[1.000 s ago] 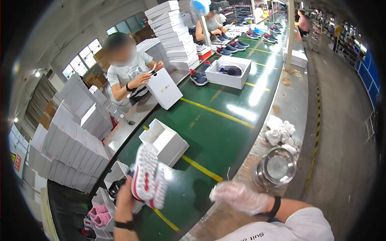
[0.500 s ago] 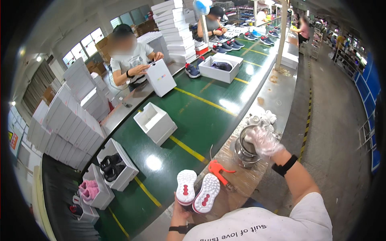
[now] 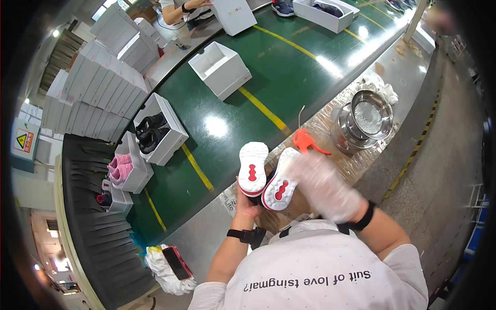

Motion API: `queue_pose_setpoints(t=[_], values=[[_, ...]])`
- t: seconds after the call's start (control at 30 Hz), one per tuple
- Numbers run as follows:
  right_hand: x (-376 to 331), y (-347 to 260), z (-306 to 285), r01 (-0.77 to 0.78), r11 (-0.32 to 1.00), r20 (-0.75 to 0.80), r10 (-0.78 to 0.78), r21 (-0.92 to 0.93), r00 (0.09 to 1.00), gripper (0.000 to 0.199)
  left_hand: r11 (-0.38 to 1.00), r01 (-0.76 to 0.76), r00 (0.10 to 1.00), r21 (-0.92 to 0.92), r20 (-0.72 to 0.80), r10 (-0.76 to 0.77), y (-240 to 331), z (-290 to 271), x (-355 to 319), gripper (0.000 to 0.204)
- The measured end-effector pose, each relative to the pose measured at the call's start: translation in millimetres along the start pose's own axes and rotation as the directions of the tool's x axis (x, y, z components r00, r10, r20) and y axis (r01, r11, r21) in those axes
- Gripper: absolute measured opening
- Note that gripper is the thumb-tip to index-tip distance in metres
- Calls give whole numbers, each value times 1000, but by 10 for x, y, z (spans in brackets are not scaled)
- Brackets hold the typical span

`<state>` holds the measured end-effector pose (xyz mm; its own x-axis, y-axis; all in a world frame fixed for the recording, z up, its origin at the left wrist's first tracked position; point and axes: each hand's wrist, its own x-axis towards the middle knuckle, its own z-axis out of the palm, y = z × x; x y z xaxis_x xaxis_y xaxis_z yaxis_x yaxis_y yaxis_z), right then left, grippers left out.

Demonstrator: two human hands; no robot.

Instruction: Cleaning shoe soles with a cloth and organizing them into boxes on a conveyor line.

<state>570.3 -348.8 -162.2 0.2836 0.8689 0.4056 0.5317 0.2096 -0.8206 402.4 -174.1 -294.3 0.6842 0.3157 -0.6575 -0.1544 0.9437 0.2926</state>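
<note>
My left hand [image 3: 249, 205] is closed round a pair of shoes from below, with their soles turned up. The left shoe [image 3: 253, 163] and the right shoe [image 3: 279, 192] have white treaded soles with red inserts in the middle. My right hand [image 3: 328, 187] wears a thin clear plastic glove and is at the right shoe's sole. Motion smears its fingers, so I cannot tell whether it holds anything. Just beyond it an orange air blow gun [image 3: 306, 140] lies on the plastic-covered ledge. Farther right stands a shiny metal pot [image 3: 349, 137] topped by a mesh-bottomed metal bowl [image 3: 371, 118].
A green conveyor belt [image 3: 217, 147] with yellow stripes carries an open white box [image 3: 221, 72] and boxes with black shoes [image 3: 152, 133] and pink shoes [image 3: 120, 168]. Across it, a person's hand holds a white box lid [image 3: 232, 15]. A phone [image 3: 176, 262] rests on white cloth.
My right hand has come from the metal bowl across to the shoes. The view has tilted downward. My left hand still holds the pair.
</note>
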Motion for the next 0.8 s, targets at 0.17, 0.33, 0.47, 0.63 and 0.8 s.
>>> queue_pose_setpoints(t=[0.17, 0.33, 0.47, 0.63, 0.8], values=[[-83, 579, 569, 242, 970, -11, -241, 31, 970, 22, 995, -101, 995, 1, 17, 101, -29, -164, 62, 57], [236, 1421, 378, -416, 905, -188, 426, 87, 885, 15, 1000, -10, 1000, -8, -25, 10, -80, -14, 133, 48], [-86, 902, 657, 191, 982, -156, -190, -15, 969, 28, 1000, 8, 991, -10, -130, -9, -76, 146, -2, 51], [-56, 876, 434, 149, 967, -105, -173, -204, 979, 26, 999, -38, 989, 5, -144, 38, -52, -65, 85, 47], [323, 1304, 398, -493, 861, -207, 509, 130, 835, 15, 997, -17, 998, -71, -63, 12, -62, -115, 184, 45]])
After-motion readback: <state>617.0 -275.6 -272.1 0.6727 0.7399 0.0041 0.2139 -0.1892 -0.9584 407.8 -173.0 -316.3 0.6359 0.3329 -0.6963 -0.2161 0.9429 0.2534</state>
